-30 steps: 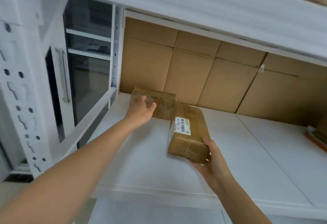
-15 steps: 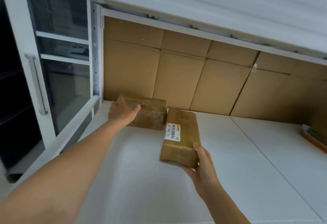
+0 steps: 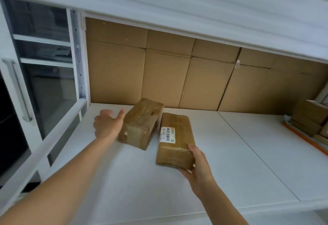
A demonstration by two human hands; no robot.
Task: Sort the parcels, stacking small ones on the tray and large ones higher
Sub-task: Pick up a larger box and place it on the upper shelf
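On the shelf point(image 3: 230, 162), right hand point(image 3: 198, 168) grips parcel point(image 3: 174, 136); tray point(image 3: 301, 135) holds boxes point(image 3: 308, 118).

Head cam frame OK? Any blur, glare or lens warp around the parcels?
Head view: upper shelf edge smeared by blur. Head view: plain parcel and labelled parcel fairly sharp, label digits near legible. Head view: wide-angle warp tilts the lower shelf and bows its lines. Head view: light soft, no glare, faint shadows.

One head-worn, wide-angle view only. It sits close to the front edge of the white shelf point(image 3: 239, 162), tilted upward and facing the cardboard back panel point(image 3: 177, 79). The upper shelf underside point(image 3: 177, 2) spans the top. The left hand point(image 3: 108, 127) and right hand point(image 3: 198, 168) reach mid-shelf.
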